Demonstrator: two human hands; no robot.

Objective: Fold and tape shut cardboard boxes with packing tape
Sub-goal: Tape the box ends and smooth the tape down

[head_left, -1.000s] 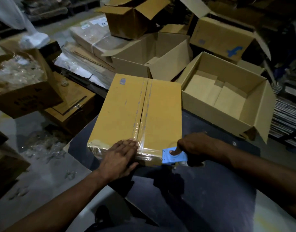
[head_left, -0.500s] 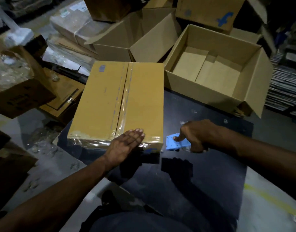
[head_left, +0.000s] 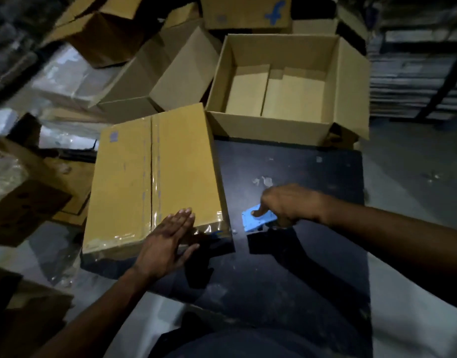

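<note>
A closed cardboard box [head_left: 155, 177] lies on the left part of the dark table [head_left: 299, 254], with clear tape along its centre seam and across its near edge. My left hand [head_left: 168, 244] rests flat, fingers straight, on the box's near right corner over the tape. My right hand [head_left: 289, 205] grips a blue tape dispenser [head_left: 257, 219] just above the table, a short way right of the box and apart from it.
An open empty box [head_left: 287, 130] stands at the table's far edge. More open and flattened boxes [head_left: 155, 73] pile up behind and to the left. A box with clear plastic [head_left: 13, 192] sits at the left. Racks [head_left: 416, 73] stand at the right.
My right hand has pulled the dispenser away from the box's near edge toward the right. My left hand has slid right along the taped edge. The view has shifted.
</note>
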